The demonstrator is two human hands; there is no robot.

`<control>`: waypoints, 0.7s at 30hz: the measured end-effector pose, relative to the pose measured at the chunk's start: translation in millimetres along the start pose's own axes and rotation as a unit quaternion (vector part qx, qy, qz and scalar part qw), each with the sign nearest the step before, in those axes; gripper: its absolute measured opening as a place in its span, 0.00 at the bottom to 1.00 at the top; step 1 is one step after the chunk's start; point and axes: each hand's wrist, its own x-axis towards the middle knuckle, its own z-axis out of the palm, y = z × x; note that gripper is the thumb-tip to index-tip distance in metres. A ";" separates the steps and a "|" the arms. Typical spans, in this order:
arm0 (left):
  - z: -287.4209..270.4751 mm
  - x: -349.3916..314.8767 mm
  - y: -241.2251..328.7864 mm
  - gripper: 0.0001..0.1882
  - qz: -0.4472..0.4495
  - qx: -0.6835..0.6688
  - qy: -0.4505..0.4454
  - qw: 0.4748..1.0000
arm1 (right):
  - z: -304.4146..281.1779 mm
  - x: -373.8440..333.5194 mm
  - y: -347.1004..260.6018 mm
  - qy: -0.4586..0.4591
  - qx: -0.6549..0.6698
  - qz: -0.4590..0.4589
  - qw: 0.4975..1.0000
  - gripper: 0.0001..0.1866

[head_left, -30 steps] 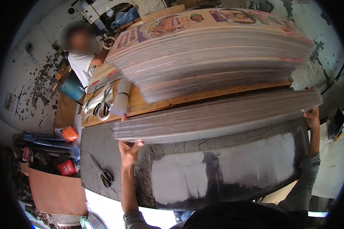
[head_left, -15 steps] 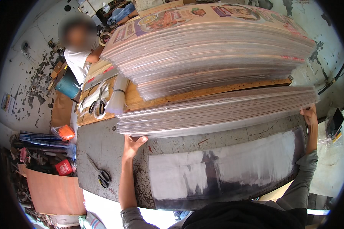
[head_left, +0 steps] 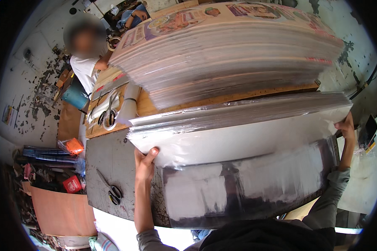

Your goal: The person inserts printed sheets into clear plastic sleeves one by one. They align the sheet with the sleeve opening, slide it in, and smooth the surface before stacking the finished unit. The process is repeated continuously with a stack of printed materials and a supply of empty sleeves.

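A wide stack of shiny silvery sheets is tilted up off the dark table, its front face toward me. My left hand grips the stack's lower left corner, thumb on the front. My right hand holds its right edge. Behind it a tall pile of printed cardboard sheets rests on a wooden board. A glossy reflective sheet lies flat under the lifted stack.
Black-handled scissors lie on the table at the left. A second pair of scissors sits on the board. Another person in a white shirt sits at the far left. Orange and red packets and brown board clutter the floor.
The silvery stack has been raised and tipped toward me, showing its broad face. My left hand moved up with its corner; my right hand stayed on the right edge.
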 end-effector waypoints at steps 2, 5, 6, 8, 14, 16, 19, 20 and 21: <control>-0.7 4.9 -6.2 0.32 0.000 0.003 -0.015 1.000 | 5.4 0.0 6.0 0.030 -0.018 0.020 0.999 0.48; -15.9 11.9 -20.6 0.34 0.010 0.004 -0.068 0.998 | 10.7 -1.8 11.9 0.030 -0.029 0.031 0.999 0.43; -20.3 9.1 -25.4 0.34 0.015 0.007 -0.074 0.997 | 8.3 -4.7 18.6 0.034 -0.037 0.034 0.998 0.42; -21.5 8.6 -30.4 0.35 0.045 0.003 -0.086 0.995 | -0.4 -5.2 24.2 0.009 -0.050 0.071 0.996 0.39; -34.6 11.9 -28.9 0.43 0.072 -0.017 -0.128 0.989 | -23.1 2.7 58.6 -0.010 -0.062 0.030 0.998 0.42; -39.2 12.6 -19.2 0.46 0.109 -0.041 -0.160 0.980 | -23.6 5.7 61.3 -0.043 0.115 -0.056 0.991 0.45; -31.2 10.6 -7.1 0.44 0.038 -0.147 -0.036 0.988 | -21.8 11.0 53.8 -0.081 0.295 -0.083 0.948 0.42; -15.1 10.3 8.8 0.40 0.027 -0.113 -0.018 0.993 | -22.5 10.2 50.5 -0.089 0.340 -0.075 0.933 0.40; -6.6 13.1 22.2 0.38 0.002 -0.109 -0.016 0.994 | -24.5 8.6 46.3 -0.095 0.384 -0.067 0.916 0.38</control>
